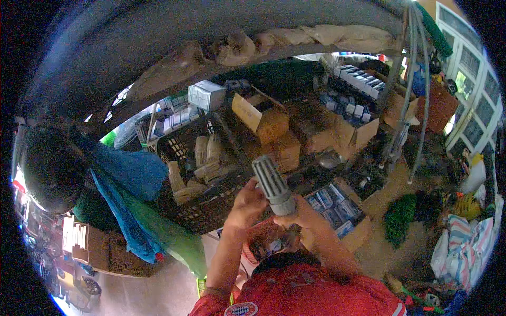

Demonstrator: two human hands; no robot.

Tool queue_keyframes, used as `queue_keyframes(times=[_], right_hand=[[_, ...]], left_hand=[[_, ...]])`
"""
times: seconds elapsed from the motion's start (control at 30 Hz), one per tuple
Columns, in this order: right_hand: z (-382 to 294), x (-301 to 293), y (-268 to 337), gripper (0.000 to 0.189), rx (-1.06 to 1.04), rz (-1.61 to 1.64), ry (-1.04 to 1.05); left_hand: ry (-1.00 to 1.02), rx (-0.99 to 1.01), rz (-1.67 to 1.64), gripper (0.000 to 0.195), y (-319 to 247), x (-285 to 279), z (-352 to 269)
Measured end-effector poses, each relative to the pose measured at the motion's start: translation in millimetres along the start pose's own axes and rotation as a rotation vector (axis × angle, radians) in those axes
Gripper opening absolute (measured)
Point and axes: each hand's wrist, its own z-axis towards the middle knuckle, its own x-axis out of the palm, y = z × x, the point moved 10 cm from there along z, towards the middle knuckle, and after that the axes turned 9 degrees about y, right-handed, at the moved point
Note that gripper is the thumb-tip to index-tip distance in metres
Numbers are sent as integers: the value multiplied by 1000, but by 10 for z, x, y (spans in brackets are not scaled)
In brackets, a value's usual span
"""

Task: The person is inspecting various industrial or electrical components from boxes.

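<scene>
A grey plastic foot-valve strainer (271, 179) with long slots along its body is held up before my chest, tilted with its slotted end up and to the left. My right hand (301, 214) grips its round lower collar. On its left side, my left hand (248, 202) touches the slotted body with bent fingers; the far fingertips are hidden behind it. Below my hands is a red basket (250, 249) with small items that are too blurred to name. Several similar ribbed pieces (201, 151) stand and lie on the dark rack to the left.
An open cardboard carton (357, 233) of small blue-white boxes (334, 201) sits close by my right arm. Farther back are another open carton (272, 118) and a white box (206, 96). Blue cloth (130, 170) hangs at left; grey pipes (409, 91) hang at right.
</scene>
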Motion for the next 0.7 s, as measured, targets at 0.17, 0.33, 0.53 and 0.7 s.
queue_keyframes(times=[0.17, 0.33, 0.53, 0.7], right_hand=[[28, 198, 94, 41, 56, 87, 137], [86, 326, -73, 61, 29, 201, 268], [32, 326, 4, 76, -6, 362, 271], [92, 134, -10, 92, 4, -302, 9]], left_hand=[[-64, 6, 241, 79, 31, -359, -68], [145, -60, 109, 83, 91, 111, 80], [91, -158, 217, 78, 93, -100, -11], [-80, -55, 423, 80, 93, -318, -19]])
